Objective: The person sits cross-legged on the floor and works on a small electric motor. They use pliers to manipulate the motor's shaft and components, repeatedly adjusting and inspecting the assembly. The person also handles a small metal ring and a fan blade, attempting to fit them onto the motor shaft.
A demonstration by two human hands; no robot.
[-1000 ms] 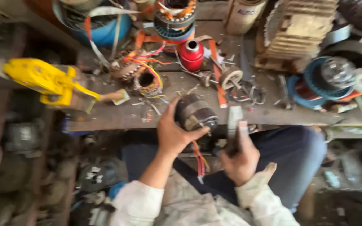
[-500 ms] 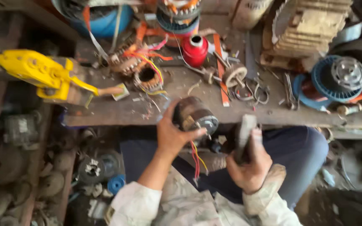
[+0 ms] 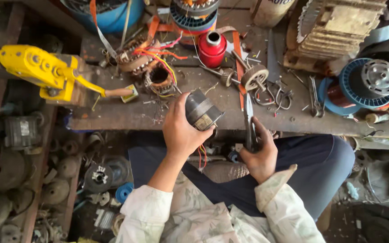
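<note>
left hand [image 3: 181,130] is wrapped around a small dark cylindrical motor [image 3: 202,110], fingers curled over its near side and gripping it firm, and the motor hangs right at the near edge of the surface [image 3: 113,114], tilted, with red and yellow wires [image 3: 201,155] trailing down below the palm. right hand [image 3: 260,155] sits just beside it, below the edge and over the lap, fingers closed round the handle of a slim metal tool [image 3: 249,119] whose blade points up and crosses onto the surface. the two hands are near each other but apart, a gap between them.

room to move? tight. straight behind the motor lies a wound stator ring [image 3: 159,77] with loose coloured leads, and a red canister [image 3: 212,48] stands further back. to the right of the tool tip there's a small rotor on a shaft [image 3: 254,77] and a tangle of wire clips [image 3: 275,95]. far right, a blue spool [image 3: 361,83] sits near the surface's near edge. on the left a yellow winding machine [image 3: 41,72] with a wooden-gripped crank juts toward the middle, but the strip of surface between it and the motor is fairly bare, just scraps. below the edge, the person's dark trousers [image 3: 320,166] fill the space, and old motor parts crowd the floor [image 3: 19,180] to the left.
</note>
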